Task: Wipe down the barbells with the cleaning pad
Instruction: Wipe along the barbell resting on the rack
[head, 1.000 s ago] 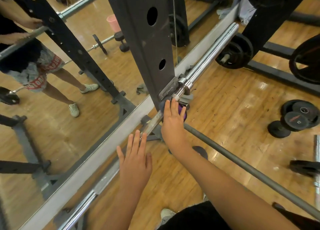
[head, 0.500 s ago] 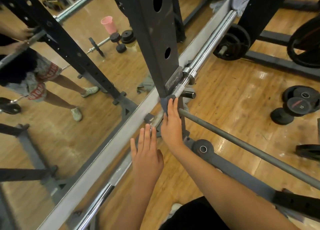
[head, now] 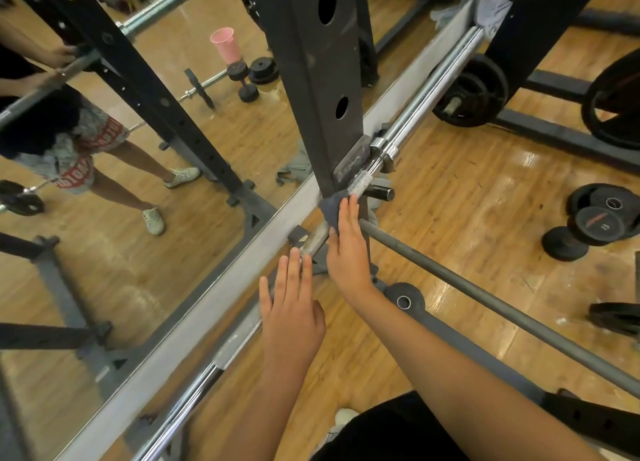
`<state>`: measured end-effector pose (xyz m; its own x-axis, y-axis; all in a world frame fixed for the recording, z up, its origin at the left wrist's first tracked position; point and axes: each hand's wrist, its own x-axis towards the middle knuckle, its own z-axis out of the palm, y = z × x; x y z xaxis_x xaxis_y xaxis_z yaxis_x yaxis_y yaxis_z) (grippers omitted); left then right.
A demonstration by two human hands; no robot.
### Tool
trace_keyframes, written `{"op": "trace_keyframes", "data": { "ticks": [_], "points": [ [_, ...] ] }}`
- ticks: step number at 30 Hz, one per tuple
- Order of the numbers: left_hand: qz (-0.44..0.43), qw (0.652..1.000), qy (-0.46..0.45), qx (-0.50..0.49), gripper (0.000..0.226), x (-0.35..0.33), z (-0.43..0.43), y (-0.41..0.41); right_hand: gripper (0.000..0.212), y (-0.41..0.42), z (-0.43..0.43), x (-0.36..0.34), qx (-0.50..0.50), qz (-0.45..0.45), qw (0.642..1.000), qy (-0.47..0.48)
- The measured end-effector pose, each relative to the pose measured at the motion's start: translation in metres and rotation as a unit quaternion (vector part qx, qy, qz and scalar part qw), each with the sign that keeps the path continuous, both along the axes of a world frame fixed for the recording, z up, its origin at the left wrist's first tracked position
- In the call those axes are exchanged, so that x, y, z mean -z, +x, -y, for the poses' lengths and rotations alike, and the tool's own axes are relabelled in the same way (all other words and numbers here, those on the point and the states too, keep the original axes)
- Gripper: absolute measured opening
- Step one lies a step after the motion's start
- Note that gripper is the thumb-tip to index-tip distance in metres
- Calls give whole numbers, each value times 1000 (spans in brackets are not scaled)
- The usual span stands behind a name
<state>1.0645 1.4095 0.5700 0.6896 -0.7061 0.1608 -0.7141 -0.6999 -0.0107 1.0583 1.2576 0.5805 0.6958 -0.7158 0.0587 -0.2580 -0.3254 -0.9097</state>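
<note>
A chrome barbell (head: 427,102) lies across the black rack upright (head: 311,79), running from upper right to lower left along the mirror. My right hand (head: 348,249) presses a dark blue cleaning pad (head: 330,209) flat against the bar's scuffed grip just below the upright; its fingers lie straight over the pad. My left hand (head: 292,304) hovers flat with straight fingers, fingertips touching the bar a little lower down. Most of the pad is hidden under my right hand.
A grey safety bar (head: 502,308) juts out to the lower right. Dumbbells (head: 588,225) and weight plates (head: 471,89) lie on the wooden floor at right. A large mirror (head: 138,183) fills the left side, reflecting a pink cup and a person.
My right hand and the pad have stayed against the bar by the upright. My left hand has moved up the bar, closer to the right hand. The camera has shifted closer.
</note>
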Motion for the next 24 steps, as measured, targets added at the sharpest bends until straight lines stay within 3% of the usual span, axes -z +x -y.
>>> {"op": "trace_keyframes", "data": {
  "ticks": [6,12,17,21,24],
  "points": [
    [2,1000,5,-5,89,1,-1,-1,66,13,30,-1,48,-24,999,-12],
    [7,1000,-11,-15,91,3,2,-4,66,0,5,12,-29,-10,996,-81],
    [5,1000,-7,-14,88,3,1,-3,74,7,43,12,-35,-69,985,-156],
    [3,1000,-9,-17,86,3,3,-5,74,3,27,14,-38,-68,985,-153],
    [-1,1000,-7,-22,90,3,3,-4,78,1,22,14,-26,-108,973,-203]
  ]
}}
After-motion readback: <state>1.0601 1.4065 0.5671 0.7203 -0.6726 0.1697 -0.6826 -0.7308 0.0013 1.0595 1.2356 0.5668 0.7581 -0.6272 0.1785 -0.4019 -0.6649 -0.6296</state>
